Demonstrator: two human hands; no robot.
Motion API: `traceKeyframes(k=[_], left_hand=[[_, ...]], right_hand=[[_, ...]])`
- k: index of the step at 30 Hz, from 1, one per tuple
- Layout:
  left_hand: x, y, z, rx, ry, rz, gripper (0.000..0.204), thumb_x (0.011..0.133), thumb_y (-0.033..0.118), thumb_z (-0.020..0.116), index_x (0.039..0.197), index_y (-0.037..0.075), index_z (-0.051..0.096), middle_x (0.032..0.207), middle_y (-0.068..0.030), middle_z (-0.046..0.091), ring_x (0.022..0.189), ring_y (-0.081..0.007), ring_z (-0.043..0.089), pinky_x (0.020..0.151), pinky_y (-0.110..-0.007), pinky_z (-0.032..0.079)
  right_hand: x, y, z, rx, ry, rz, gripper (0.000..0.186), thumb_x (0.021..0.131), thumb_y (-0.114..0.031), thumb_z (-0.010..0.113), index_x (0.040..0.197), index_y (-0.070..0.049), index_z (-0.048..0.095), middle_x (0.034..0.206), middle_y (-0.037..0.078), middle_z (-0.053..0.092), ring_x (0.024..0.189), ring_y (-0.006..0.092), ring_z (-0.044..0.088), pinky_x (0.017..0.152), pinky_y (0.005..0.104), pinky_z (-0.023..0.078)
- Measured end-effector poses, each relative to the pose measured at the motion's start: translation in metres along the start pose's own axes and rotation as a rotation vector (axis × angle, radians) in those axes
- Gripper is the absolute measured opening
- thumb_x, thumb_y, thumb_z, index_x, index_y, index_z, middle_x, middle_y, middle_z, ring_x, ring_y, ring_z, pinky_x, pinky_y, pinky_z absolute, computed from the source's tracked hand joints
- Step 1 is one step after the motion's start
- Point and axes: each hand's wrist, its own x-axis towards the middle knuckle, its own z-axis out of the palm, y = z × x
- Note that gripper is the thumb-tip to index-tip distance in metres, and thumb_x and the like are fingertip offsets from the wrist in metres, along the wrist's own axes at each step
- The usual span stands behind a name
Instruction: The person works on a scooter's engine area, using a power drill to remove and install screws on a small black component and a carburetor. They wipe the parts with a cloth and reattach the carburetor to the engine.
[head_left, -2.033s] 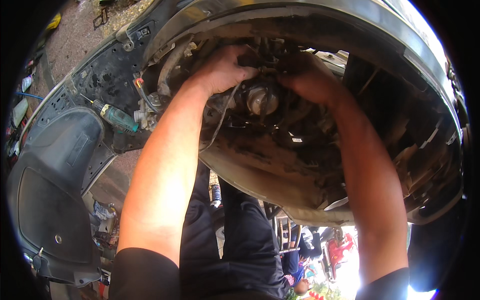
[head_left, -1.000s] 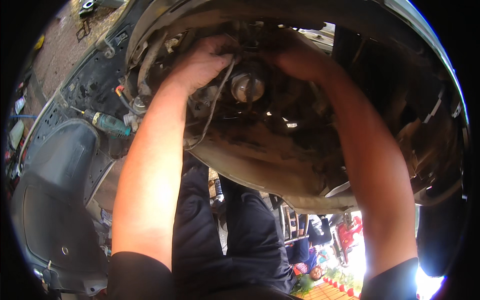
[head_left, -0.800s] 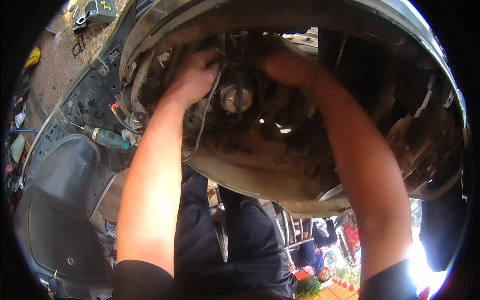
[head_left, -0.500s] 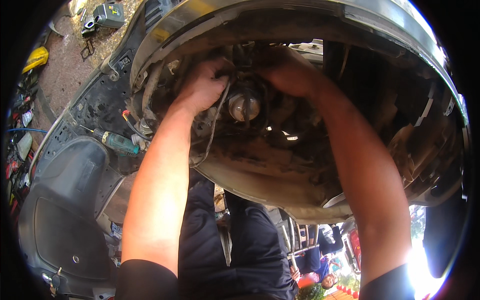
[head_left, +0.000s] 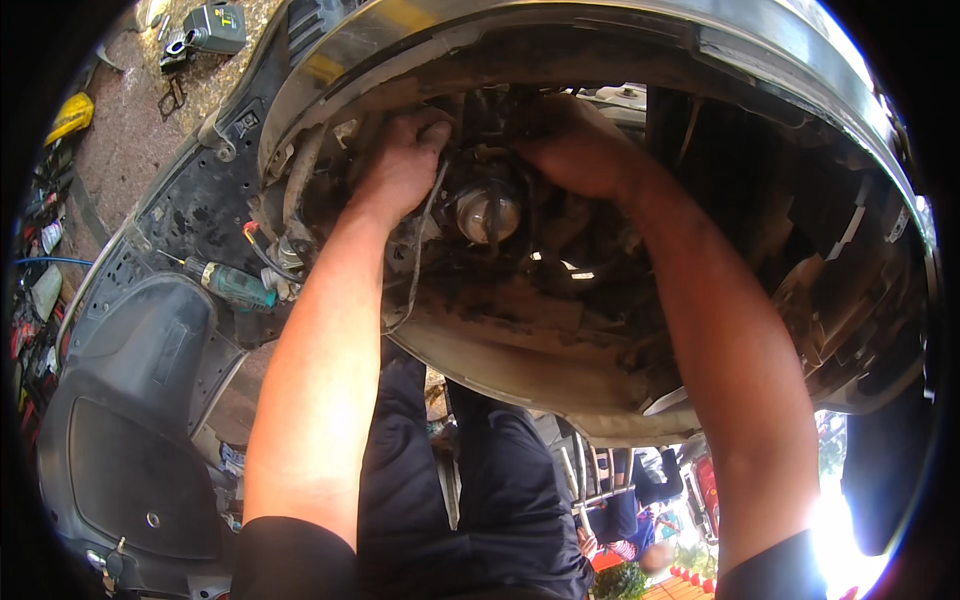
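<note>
Both my arms reach into the dark cavity of a scooter-like body shell [head_left: 500,345]. My left hand [head_left: 402,165] is closed at the cavity's left, thumb bent on top, on a thin dark cable [head_left: 422,245] that hangs down past my wrist to the shell's lower rim. My right hand [head_left: 575,155] is deep in the shadow opposite, back of the hand toward me; its fingers are hidden. Between and just below the hands sits a round, shiny metal-and-glass part [head_left: 488,215] with dark hoses around it. What the right fingers touch does not show.
At left, a teal cordless drill [head_left: 235,283] rests on a dark plastic panel [head_left: 190,215], beside a black panel with a key [head_left: 140,450]. A dark bottle [head_left: 217,29] stands on the ground, upper left. A person [head_left: 625,530] is seated in the background, lower right.
My left hand has shifted slightly left, its thumb now higher, and the cable's upper part has moved left with it. The right hand has barely moved.
</note>
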Motion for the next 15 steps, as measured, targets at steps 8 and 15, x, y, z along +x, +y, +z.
traceKeyframes(k=[8, 15], left_hand=[[0.0002, -0.0007, -0.0094, -0.206, -0.181, 0.052, 0.028, 0.088, 0.007, 0.065, 0.116, 0.005, 0.065, 0.096, -0.0040, 0.067, 0.093, -0.0130, 0.061, 0.084, -0.026, 0.048], [0.0010, -0.0004, -0.0064, -0.133, -0.183, 0.048, 0.021, 0.089, 0.004, 0.062, 0.109, 0.004, 0.068, 0.093, -0.0019, 0.068, 0.090, -0.0108, 0.061, 0.082, -0.025, 0.049]], right_hand=[[0.0002, 0.0014, -0.0036, -0.067, -0.033, -0.053, 0.026, 0.080, -0.018, 0.055, 0.091, -0.007, 0.075, 0.102, 0.017, 0.071, 0.096, 0.0340, 0.067, 0.085, 0.0423, 0.054], [-0.0014, -0.0037, -0.0051, -0.033, -0.031, -0.025, 0.025, 0.078, -0.023, 0.062, 0.090, -0.006, 0.075, 0.097, 0.017, 0.071, 0.090, 0.0325, 0.069, 0.082, 0.0413, 0.055]])
